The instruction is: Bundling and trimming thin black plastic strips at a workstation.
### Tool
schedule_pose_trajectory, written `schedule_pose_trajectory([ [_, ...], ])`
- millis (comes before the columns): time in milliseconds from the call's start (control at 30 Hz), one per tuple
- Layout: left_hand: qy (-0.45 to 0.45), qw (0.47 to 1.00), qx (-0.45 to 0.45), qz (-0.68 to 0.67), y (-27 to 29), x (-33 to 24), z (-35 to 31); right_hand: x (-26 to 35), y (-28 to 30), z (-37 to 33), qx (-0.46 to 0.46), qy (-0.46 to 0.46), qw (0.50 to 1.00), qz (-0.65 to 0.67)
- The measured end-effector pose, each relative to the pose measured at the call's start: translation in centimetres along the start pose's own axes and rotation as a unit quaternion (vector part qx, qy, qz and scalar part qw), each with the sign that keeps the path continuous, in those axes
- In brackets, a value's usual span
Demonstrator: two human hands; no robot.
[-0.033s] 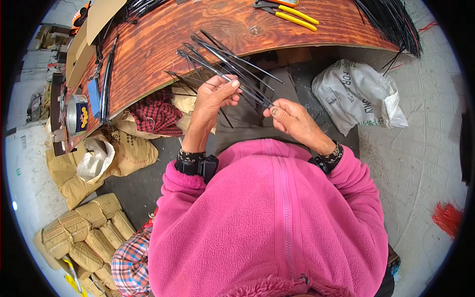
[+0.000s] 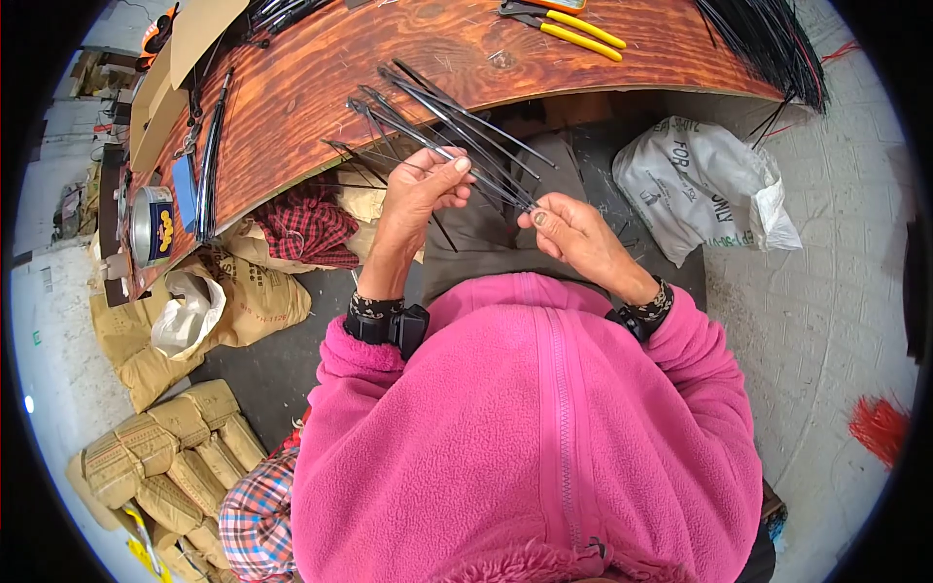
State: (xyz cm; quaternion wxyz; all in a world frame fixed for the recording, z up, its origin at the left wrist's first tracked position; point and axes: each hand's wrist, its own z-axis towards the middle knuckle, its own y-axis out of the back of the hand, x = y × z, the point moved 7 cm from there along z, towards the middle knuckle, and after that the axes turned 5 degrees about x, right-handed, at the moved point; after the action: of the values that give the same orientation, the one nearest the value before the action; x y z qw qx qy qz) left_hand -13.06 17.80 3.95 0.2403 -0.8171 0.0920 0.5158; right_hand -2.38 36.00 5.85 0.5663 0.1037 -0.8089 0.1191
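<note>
Several long, thin black strips (image 2: 503, 189) stretch at a slant between my two hands, over my lap and the table's near edge. My left hand (image 2: 425, 191) pinches the strips around their middle, thumb on top. Lower and to the right, my right hand (image 2: 575, 233) pinches their near ends between thumb and fingers. The far ends fan out up and left over the wooden table (image 2: 321, 58). Some strips cross or hang loosely near my left hand, and I cannot tell whether each one is gripped.
Yellow-handled cutters (image 2: 583, 41) lie on the table. Bundles of black strips (image 2: 210, 160) rest at its left, beside a round tin (image 2: 153, 225); more black strands (image 2: 768, 44) hang off its right end. A white sack (image 2: 690, 185) stands right, brown sacks (image 2: 258, 296) left.
</note>
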Motion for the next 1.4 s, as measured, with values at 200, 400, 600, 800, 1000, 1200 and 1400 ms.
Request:
schedule_pose_trajectory([
  [200,0.003,1.0,-0.002,-0.013,0.1,0.4,0.1,0.0,0.7,-0.1,-0.055,0.045,0.997,-0.028],
  [400,-0.012,1.0,-0.007,-0.021,0.0,-0.1,-0.1,1.3,0.9,-0.6,-0.078,0.051,0.988,-0.127],
  [600,-0.05,0.998,-0.005,-0.036,-0.2,-0.1,-0.1,1.7,0.7,-0.8,-0.092,0.087,0.986,-0.108],
  [800,-0.056,0.996,-0.001,-0.071,-0.4,-0.3,-0.1,1.6,0.7,-0.9,-0.094,0.106,0.986,-0.084],
  [1000,-0.05,0.995,0.001,-0.081,-0.4,-0.1,0.0,1.7,0.7,-0.9,-0.094,0.094,0.989,-0.068],
  [1200,-0.045,0.996,0.003,-0.081,-0.4,-0.2,-0.1,1.4,0.8,-0.9,-0.089,0.095,0.989,-0.071],
  [1400,-0.048,0.995,0.0,-0.087,-0.4,-0.1,0.0,1.4,0.9,-0.8,-0.089,0.099,0.989,-0.067],
])
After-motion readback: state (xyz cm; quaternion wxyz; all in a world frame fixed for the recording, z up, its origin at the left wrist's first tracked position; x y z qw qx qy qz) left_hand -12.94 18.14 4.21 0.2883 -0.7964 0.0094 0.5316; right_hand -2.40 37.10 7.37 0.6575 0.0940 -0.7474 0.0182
